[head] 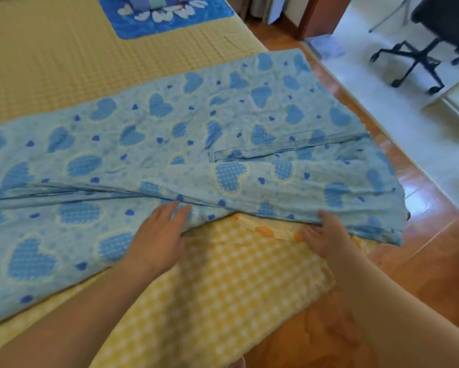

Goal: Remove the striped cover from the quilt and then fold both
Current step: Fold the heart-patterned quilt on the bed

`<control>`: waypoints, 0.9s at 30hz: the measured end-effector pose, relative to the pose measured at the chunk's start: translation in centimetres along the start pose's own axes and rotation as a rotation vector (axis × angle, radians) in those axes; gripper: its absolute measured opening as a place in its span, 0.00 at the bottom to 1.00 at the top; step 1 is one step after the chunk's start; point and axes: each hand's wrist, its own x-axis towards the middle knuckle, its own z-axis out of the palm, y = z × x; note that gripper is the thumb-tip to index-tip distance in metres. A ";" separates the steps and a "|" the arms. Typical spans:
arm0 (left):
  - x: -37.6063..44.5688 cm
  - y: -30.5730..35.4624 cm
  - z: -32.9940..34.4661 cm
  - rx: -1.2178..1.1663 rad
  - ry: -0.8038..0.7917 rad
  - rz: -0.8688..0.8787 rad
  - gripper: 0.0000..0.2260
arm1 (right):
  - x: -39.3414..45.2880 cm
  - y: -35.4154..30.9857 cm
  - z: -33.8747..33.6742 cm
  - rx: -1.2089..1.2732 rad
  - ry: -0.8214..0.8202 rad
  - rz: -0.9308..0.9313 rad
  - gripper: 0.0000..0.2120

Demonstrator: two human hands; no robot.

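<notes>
A light blue cloth with blue hearts [170,123] lies spread across the bed, partly folded over itself, its right end hanging past the bed's edge. My left hand [162,232] lies flat on its near fold with fingers straight. My right hand [321,232] grips the near edge of the same cloth, fingers tucked under it. Under that edge shows a pale yellow cloth with orange marks [273,231]. A striped blue folded bundle [156,1] sits on a blue flowered mat at the bed's far end.
The bed has a yellow checked sheet [223,282] and a yellow woven mat [50,62]. The blue flowered mat [167,19] lies at the top. Wooden floor [435,261] runs along the right. A black office chair [422,49] stands on pale tiles.
</notes>
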 end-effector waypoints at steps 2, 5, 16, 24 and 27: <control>3.8 -0.1 0.7 0.112 0.032 0.043 0.35 | 2.7 -2.1 1.0 0.067 0.046 0.005 0.22; 8.5 0.2 1.9 0.227 0.010 0.050 0.42 | 6.0 -4.1 0.0 -0.271 0.239 -0.036 0.23; 4.9 6.5 1.6 -0.280 -0.933 -0.003 0.25 | 10.3 -10.7 3.2 -0.536 0.459 -0.723 0.30; 13.8 1.5 5.8 0.305 0.069 -0.276 0.29 | 15.9 -16.0 16.0 -1.037 -0.142 -0.540 0.08; 17.1 1.6 5.2 0.403 0.051 -0.318 0.34 | 18.9 -18.3 15.8 -1.038 -0.001 -0.500 0.21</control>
